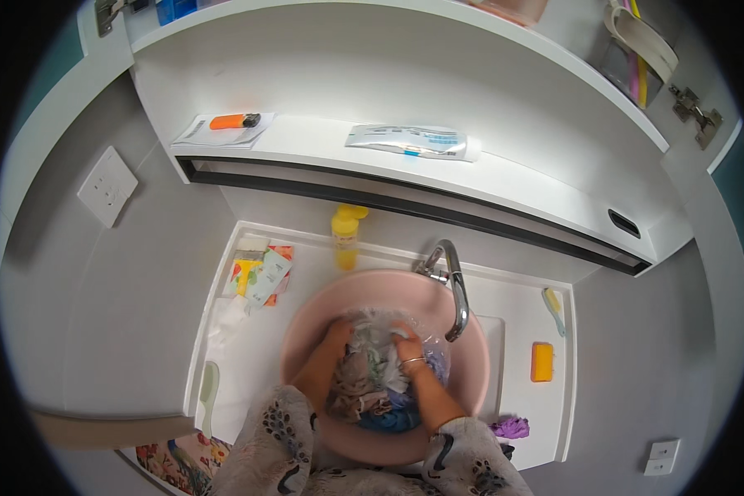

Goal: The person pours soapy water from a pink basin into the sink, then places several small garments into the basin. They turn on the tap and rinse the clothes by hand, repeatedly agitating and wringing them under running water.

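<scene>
Both my hands are down in a pink basin (pixel 302 322) that holds wet clothes and some water. My left hand (pixel 337 334) presses against the left side of the pile, its fingers blurred and mostly hidden by the fabric. On the far right side, my right hand (pixel 406 345), with a bracelet at the wrist, has its fingers curled round a light grey-white cloth (pixel 382 343). Beige and brown garments (pixel 351 376) lie nearer to me, beside a dark blue one (pixel 391 420). Bubbly water shows behind and right of the pile.
A chrome faucet (pixel 456 298) arches over the basin's right rim. Behind stands a yellow bottle (pixel 345 240). Left lie a brush (pixel 245 269), packets and a green comb (pixel 209 397); right, a sponge (pixel 542 362), a scrub brush (pixel 554 311) and purple cloth (pixel 511 426). A shelf (pixel 306 136) overhangs the back.
</scene>
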{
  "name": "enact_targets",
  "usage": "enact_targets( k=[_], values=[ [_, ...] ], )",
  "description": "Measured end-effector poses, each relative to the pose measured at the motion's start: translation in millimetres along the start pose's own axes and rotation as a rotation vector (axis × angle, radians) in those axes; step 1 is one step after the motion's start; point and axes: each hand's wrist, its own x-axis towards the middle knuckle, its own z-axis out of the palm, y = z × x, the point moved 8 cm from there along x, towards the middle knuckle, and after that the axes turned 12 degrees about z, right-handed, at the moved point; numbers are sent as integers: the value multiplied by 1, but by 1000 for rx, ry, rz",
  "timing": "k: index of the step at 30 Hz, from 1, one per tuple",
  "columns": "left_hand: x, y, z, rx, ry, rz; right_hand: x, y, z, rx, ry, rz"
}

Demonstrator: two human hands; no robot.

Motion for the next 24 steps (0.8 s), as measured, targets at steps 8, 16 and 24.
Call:
enact_targets(
  k=[8, 16, 24],
  values=[
    [-35, 25, 52, -538, -430, -101, -126, -86, 51, -195, 179, -530],
    [-86, 59, 55, -233, -252, 34, -90, -69, 31, -534, 343, -389],
    [-83, 102, 15, 364, -74, 492, 16, -5, -59, -101, 468, 102]
  ],
)
